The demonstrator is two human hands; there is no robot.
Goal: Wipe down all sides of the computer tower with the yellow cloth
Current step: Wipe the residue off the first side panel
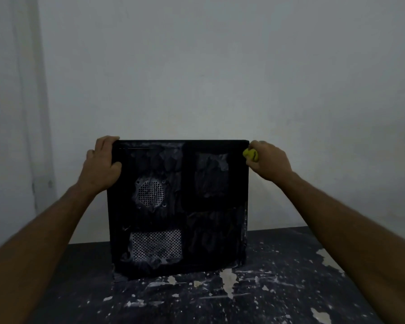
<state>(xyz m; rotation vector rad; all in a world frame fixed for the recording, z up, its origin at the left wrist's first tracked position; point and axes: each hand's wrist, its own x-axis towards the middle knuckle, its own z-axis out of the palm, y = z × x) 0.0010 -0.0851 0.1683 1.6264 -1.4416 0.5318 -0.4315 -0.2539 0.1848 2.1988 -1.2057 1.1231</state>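
Computer tower [178, 206] stood upright on the bench [278, 277]; left hand [101, 164] clasped its upper left corner, right hand [269, 160] clenched the yellow cloth [250, 154] against its upper right corner.

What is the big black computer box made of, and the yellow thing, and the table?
The black computer tower looks like painted sheet metal, given its punched vent holes. The small yellow cloth bunches softly in the right hand, so probably fabric. The dark table has chipped paint; what lies underneath is unclear.
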